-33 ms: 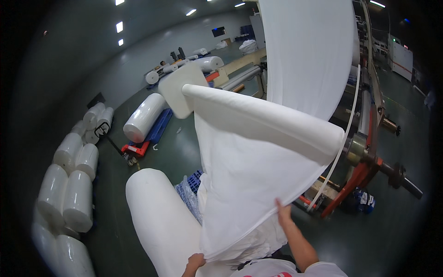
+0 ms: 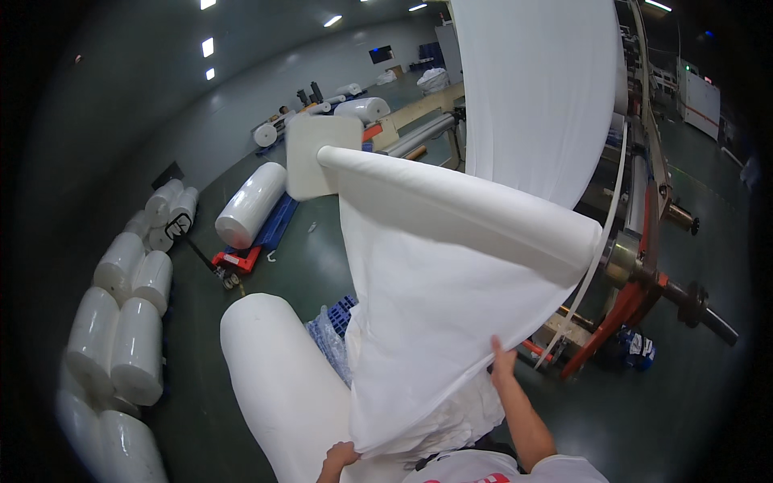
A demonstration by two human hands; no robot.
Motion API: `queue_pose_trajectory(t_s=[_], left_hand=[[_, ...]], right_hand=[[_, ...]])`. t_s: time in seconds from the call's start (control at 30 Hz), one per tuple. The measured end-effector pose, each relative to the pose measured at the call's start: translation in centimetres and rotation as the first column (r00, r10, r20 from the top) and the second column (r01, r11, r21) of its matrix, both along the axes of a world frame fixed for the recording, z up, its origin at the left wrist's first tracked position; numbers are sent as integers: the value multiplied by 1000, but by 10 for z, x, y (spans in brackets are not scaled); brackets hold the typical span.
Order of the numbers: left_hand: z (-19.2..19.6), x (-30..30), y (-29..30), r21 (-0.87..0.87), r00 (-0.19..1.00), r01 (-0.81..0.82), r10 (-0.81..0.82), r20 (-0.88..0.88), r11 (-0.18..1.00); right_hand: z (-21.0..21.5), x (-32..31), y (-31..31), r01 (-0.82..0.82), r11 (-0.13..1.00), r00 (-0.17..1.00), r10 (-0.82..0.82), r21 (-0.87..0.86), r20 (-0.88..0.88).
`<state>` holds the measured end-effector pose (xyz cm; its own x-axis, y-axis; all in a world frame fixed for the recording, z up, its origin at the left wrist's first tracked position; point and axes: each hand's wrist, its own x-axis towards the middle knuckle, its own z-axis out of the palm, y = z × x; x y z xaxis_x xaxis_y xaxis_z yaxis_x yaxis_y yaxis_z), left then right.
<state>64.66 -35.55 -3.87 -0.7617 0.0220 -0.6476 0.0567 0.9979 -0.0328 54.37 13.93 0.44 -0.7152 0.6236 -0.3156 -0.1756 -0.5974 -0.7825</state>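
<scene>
A wide white fabric sheet hangs from a roll on the machine and stretches down toward me. At the sheet's lower left corner, my left hand is closed on its edge. My right hand grips the right edge, thumb on top and the other fingers hidden beneath. A square, pale plate with rounded corners sits at the roll's left end. Crumpled white fabric lies below the sheet, near my body. To the left of it rests a large white roll.
Wrapped white rolls stand stacked at far left. A red pallet jack is beside another wrapped roll on a blue pallet. The machine's metal shaft juts out at right. Another white web descends behind the roll.
The square plate at the roll's end has turned from tilted to nearly upright. My right hand has shifted slightly up and right along the sheet's edge. My left hand stays in place.
</scene>
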Motion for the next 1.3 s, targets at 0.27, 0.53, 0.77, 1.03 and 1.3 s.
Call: queue_pose_trajectory(t_s=[0.27, 0.53, 0.77, 1.03, 1.3], left_hand=[[122, -57, 169, 593, 728, 344, 193, -658, 728], [44, -64, 137, 144, 950, 157, -109, -294, 977], [21, -14, 30, -28, 983, -176, 174, -58, 984], [145, -68, 253, 527, 692, 568, -20, -721, 632], [10, -33, 70, 51, 945, 183, -161, -283, 982]], right_hand=[[-46, 45, -160, -539, 365, 775, 568, 759, 277], [-49, 61, -131, -852, -165, 202, 772, 496, 603], [11, 6, -6, -56, 968, 992, 25, 246, 127], [-98, 56, -161, -281, 283, 798, 599, 917, 60], [-47, 40, -71, -658, 383, 712, 598, 648, 369]])
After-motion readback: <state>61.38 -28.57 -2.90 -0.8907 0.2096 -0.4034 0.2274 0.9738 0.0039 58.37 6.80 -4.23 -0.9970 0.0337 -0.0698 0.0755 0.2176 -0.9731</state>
